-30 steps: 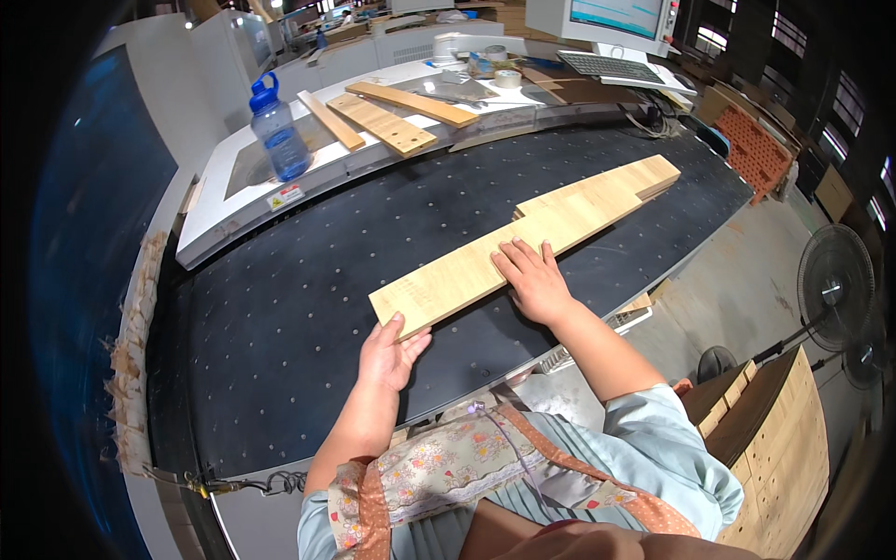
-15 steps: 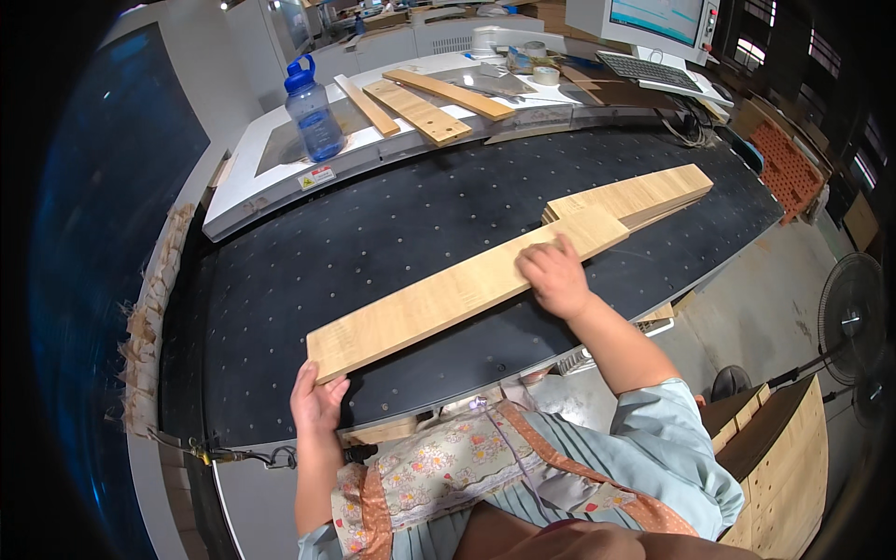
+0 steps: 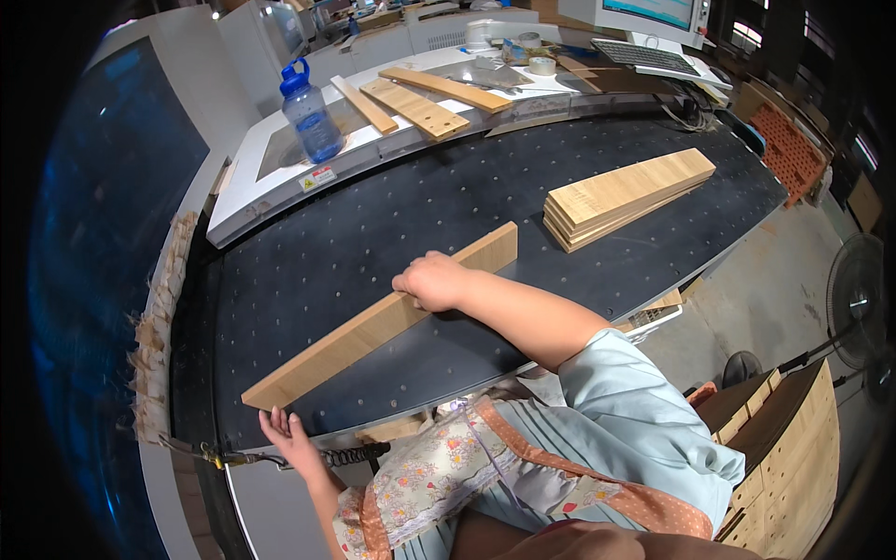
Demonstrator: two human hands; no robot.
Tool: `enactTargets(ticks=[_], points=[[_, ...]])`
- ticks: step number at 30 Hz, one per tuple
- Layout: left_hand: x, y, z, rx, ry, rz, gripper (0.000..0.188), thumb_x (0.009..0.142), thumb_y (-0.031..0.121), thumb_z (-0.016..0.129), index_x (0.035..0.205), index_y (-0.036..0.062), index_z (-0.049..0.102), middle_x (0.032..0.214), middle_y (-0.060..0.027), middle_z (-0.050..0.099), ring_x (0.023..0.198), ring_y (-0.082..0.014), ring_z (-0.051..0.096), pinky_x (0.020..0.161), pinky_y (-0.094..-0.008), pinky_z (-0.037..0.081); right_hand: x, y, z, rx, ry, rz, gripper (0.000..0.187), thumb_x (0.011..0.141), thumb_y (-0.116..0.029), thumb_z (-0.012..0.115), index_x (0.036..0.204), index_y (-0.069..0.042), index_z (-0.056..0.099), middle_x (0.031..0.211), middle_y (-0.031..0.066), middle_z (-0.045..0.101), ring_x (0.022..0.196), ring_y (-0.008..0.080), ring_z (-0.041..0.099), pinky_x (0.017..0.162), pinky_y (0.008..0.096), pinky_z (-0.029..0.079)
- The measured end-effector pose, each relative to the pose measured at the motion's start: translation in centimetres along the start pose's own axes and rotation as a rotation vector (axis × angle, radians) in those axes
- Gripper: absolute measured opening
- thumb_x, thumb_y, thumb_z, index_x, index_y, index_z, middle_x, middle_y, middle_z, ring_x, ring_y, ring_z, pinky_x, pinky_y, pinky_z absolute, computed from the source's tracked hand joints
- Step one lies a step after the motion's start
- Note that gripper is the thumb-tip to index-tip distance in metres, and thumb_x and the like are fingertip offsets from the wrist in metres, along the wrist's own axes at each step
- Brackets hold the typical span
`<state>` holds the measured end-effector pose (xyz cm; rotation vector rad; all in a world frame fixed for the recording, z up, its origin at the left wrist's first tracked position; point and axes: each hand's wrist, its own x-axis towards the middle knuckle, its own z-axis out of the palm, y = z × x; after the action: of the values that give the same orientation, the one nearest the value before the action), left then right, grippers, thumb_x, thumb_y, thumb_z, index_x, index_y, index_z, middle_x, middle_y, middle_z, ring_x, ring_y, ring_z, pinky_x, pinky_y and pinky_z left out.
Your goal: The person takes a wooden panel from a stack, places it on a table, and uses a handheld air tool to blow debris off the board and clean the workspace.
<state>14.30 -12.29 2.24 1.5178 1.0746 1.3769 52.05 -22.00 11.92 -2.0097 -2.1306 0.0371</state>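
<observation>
A long, pale wooden board (image 3: 373, 329) stands tilted up on its long edge over the black worktable, running from near left to far right. My right hand (image 3: 435, 282) is closed over its upper edge around the middle, fingers hidden behind the far face. At the board's near left end, my left hand (image 3: 291, 439) has its fingers apart just under the lower corner; whether the fingertips touch the wood I cannot tell. To the right lies a neat stack of similar boards (image 3: 630, 191), apart from the one in hand.
The black table (image 3: 373, 233) is dotted with small studs. Behind it, a white ledge (image 3: 252, 201) carries a blue water bottle (image 3: 313, 121), several loose wooden strips (image 3: 415, 107) and a tape roll (image 3: 541, 65). A keyboard (image 3: 644, 56) sits back right; a fan (image 3: 854, 299) stands right.
The board has moved left and nearer, off the stack it overlapped, and turned from flat onto its edge. My right hand shifted left with it; my left hand moved down and left.
</observation>
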Motion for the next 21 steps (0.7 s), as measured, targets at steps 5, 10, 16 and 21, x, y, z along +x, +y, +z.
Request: enactTargets(ticks=[5, 10, 16, 21], points=[[-1.9, -1.0, 2.2, 0.785, -0.183, 0.524, 0.046, 0.08, 0.007, 0.056, 0.125, -0.0011, 0.05, 0.12, -0.0223, 0.054, 0.115, -0.0387, 0.048, 0.101, -0.0444, 0.033, 2.4, -0.6, -0.5, -0.142, -0.13, 0.205, 0.045, 0.071, -0.026, 0.073, 0.114, -0.019, 0.06, 0.109, 0.0034, 0.062, 0.109, 0.0253, 0.053, 0.089, 0.0474, 0.038], [-2.1, -0.8, 3.4, 0.775, -0.12, 0.571, 0.038, 0.078, 0.007, 0.051, 0.116, 0.0043, 0.056, 0.114, -0.0149, 0.059, 0.109, -0.033, 0.054, 0.094, -0.0448, 0.037, 2.6, 1.8, 0.8, -0.046, -0.103, 0.231, 0.054, 0.071, -0.025, 0.073, 0.122, -0.02, 0.056, 0.117, 0.0042, 0.059, 0.115, 0.0263, 0.05, 0.092, 0.0495, 0.038], [-2.5, -1.4, 2.5, 0.763, -0.043, 0.632, 0.034, 0.075, 0.006, 0.053, 0.108, 0.0076, 0.06, 0.111, -0.0071, 0.062, 0.107, -0.0252, 0.057, 0.093, -0.0412, 0.038, 2.8, 1.4, 1.0, 0.064, -0.053, 0.173, 0.05, 0.071, -0.023, 0.072, 0.118, -0.016, 0.058, 0.11, 0.0064, 0.06, 0.111, 0.0268, 0.051, 0.092, 0.0424, 0.035], [-2.3, -1.0, 2.8, 0.724, -0.023, 0.653, 0.034, 0.074, 0.005, 0.052, 0.107, 0.0065, 0.061, 0.11, -0.0091, 0.063, 0.106, -0.0277, 0.058, 0.092, -0.0419, 0.039, 2.8, 1.5, 0.9, 0.088, -0.027, 0.172, 0.051, 0.07, -0.021, 0.074, 0.118, -0.013, 0.058, 0.099, 0.0054, 0.061, 0.105, 0.0254, 0.053, 0.092, 0.0396, 0.035]])
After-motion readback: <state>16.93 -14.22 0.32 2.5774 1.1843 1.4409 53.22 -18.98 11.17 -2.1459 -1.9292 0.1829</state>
